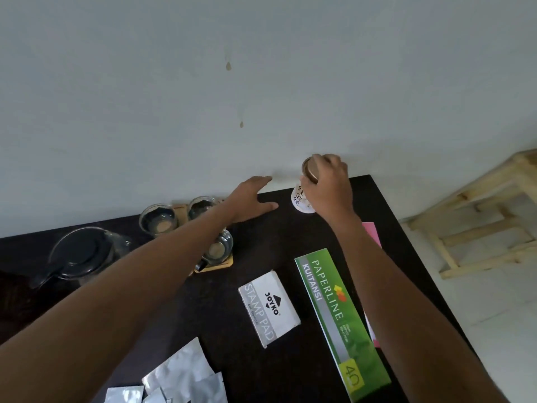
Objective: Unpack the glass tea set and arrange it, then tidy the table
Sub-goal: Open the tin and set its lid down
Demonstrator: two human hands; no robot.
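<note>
A glass teapot (82, 253) with a dark lid stands at the left of the dark table (290, 237). Three glass cups rest on wooden coasters: one (158, 219) at the back left, one (202, 207) beside it, one (219, 247) nearer me, partly behind my left forearm. My left hand (251, 199) lies flat and open on the table by the wall. My right hand (328, 186) grips a white cylindrical container with a brown lid (302, 199), tilted at the table's far edge.
A white stamp pad box (268, 308) and a long green receipt-book box (341, 321) lie mid-table, with pink paper (372, 232) under it. Several silver foil packets (180, 376) sit at the near edge. A wooden stool (488, 216) stands on the floor to the right.
</note>
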